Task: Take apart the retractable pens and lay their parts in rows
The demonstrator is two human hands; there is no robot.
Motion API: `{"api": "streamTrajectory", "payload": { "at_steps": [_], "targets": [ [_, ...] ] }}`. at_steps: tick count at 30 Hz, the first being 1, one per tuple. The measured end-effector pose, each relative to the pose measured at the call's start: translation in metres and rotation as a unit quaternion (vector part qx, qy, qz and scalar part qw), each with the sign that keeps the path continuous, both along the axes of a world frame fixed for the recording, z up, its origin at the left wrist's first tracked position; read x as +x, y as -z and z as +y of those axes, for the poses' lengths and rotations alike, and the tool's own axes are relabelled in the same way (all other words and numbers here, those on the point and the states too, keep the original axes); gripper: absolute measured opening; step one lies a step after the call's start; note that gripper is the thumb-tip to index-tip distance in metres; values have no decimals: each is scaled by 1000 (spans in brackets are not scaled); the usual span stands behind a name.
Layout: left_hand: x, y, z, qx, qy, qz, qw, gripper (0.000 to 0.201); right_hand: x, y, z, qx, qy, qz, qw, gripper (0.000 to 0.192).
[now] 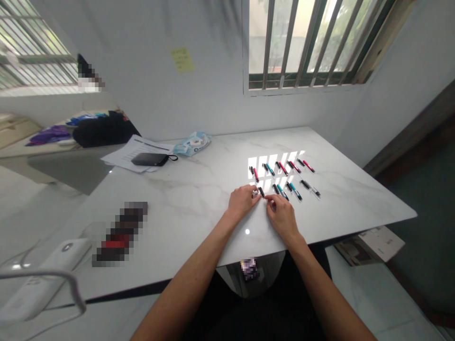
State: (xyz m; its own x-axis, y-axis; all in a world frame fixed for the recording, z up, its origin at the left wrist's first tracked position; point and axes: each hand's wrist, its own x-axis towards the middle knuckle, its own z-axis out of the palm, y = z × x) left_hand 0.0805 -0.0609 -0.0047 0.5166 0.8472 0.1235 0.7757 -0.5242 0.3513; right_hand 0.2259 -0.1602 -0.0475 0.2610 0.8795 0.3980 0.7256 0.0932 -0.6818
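White marble table [199, 199] below a barred window [305, 42]. My left hand [242, 201] and right hand [282, 215] pinch a small black pen [262, 192] between them at the near left of the pen rows [284, 177].

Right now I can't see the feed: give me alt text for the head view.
Both hands meet over a small black pen on a white marble table, left hand and right hand each at one end. Beyond them lie two rows of pens in red, teal and black; papers sit far left.
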Motion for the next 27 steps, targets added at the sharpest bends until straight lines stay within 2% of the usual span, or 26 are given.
{"api": "streamTrajectory", "payload": {
  "at_steps": [6, 9, 13, 20, 23, 27],
  "targets": [
    [-2, 3, 1, -2, -7, -15, 1000, 18, -1, -3, 0, -4, 1, -1, 1000, 26],
    [-4, 3, 2, 6, 16, -88, 996, 27, -1, -4, -1, -3, 3, 5, 1000, 26],
    [-8, 0, 4, 35, 28, -210, 977, 42, -2, -8, -2, 12, 3, 23, 1000, 26],
    [-8, -8, -4, 2, 55, -297, 953, 35, -3, -18, -5, 79, -11, 43, 996, 21],
    [-5, -9, -6, -62, 50, -381, 921, 30, -3, -20, -7, 94, -17, 52, 994, 23],
    [-4, -6, -3, -193, 46, -501, 843, 37, -4, -21, -8, 97, -37, 65, 992, 22]
  ]
}}
